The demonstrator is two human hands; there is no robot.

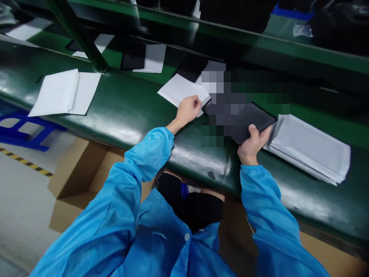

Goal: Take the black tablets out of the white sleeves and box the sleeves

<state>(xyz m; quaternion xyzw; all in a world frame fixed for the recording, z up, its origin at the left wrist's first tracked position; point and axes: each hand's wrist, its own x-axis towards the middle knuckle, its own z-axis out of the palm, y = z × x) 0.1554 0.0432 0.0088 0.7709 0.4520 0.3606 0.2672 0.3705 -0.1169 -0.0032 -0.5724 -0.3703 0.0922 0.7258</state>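
Note:
My left hand (188,109) is closed, with its fingers pinched at the near edge of a flat white sleeve (183,89). The sleeve lies tilted on the green bench top. In my right hand (255,144) is a thin black tablet-like panel (253,119), with the thumb on its upper face and the fingers underneath. Pixel blocks hide the area between my two hands. Part of a dark flat thing (206,107) shows beside my left hand. Just right of my right hand lies a stack of white sleeves (314,144).
Two overlapping white sleeves (59,92) lie at the left. Behind, on the green belt, dark panels (133,57) rest beside white sheets (154,57). A green post (77,36) rises at the back left. Below are an open cardboard box (77,173) and a blue plastic stool (31,130).

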